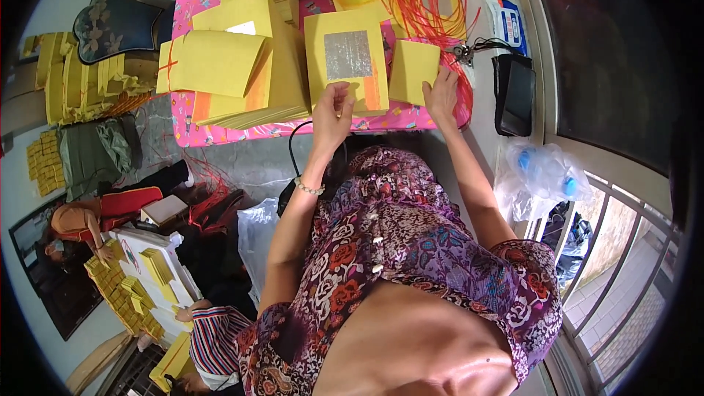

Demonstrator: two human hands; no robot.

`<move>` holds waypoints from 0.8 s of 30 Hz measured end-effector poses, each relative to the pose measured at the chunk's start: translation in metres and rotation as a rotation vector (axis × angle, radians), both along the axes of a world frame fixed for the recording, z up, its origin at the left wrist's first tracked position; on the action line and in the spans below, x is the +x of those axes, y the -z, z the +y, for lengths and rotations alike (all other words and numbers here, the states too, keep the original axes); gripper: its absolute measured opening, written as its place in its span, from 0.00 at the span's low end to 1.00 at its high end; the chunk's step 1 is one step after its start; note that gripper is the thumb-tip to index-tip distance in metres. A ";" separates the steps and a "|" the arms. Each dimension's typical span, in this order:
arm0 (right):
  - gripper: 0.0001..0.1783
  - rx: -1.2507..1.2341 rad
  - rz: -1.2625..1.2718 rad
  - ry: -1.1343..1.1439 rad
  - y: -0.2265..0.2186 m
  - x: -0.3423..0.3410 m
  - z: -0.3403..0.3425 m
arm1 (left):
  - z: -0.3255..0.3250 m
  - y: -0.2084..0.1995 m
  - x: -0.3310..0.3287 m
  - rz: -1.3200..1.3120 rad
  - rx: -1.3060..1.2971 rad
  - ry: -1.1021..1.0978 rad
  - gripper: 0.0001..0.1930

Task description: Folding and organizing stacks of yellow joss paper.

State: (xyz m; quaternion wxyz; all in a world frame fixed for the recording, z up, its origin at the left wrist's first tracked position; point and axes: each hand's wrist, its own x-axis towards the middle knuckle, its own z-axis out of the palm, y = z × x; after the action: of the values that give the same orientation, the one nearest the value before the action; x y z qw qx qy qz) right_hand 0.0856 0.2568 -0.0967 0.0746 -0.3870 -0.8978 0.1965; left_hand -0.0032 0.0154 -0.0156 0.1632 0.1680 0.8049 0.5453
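A stack of yellow paper sheets (pixel 346 55), each top face marked with a silver square and an orange strip, sits near the table's front edge. At its lower edge is my left hand (pixel 334 111), fingers curled together; whether a sheet's edge is pinched in them I cannot make out. Just right of the stack lies a folded yellow paper (pixel 412 72). My right hand (pixel 441 101) rests at its lower right edge, thumb over the paper and fingers stretched along the side.
Left of the stack stands a taller yellow paper pile (pixel 286 81) with a folded bundle (pixel 216 64) on top. Red string (pixel 425 0), keys (pixel 462 53) and a black wallet (pixel 513 95) lie at the right. Two people work at a white table (pixel 147 249) at lower left.
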 end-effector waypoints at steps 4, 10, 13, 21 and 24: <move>0.23 0.024 0.332 -0.239 -0.021 0.001 -0.003 | -0.011 -0.010 -0.001 0.238 -0.120 0.030 0.17; 0.18 -0.205 0.391 -0.664 -0.082 -0.003 -0.039 | -0.020 -0.011 -0.001 0.442 -0.354 0.181 0.19; 0.19 -0.140 0.372 -0.854 -0.089 -0.006 -0.052 | -0.017 -0.010 -0.001 0.490 -0.389 0.217 0.19; 0.17 -0.065 0.308 -0.949 -0.071 -0.009 -0.047 | -0.017 0.001 -0.005 0.533 -0.357 0.222 0.15; 0.13 -0.078 0.337 -0.952 -0.074 -0.011 -0.044 | -0.018 0.002 -0.009 0.531 -0.325 0.231 0.14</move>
State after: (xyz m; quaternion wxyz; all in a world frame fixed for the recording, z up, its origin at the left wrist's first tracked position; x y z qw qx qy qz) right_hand 0.0745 0.2126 -0.0223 0.1061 0.0996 -0.9422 0.3019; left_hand -0.0120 -0.0029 -0.0172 0.0331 0.3662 0.8714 0.3247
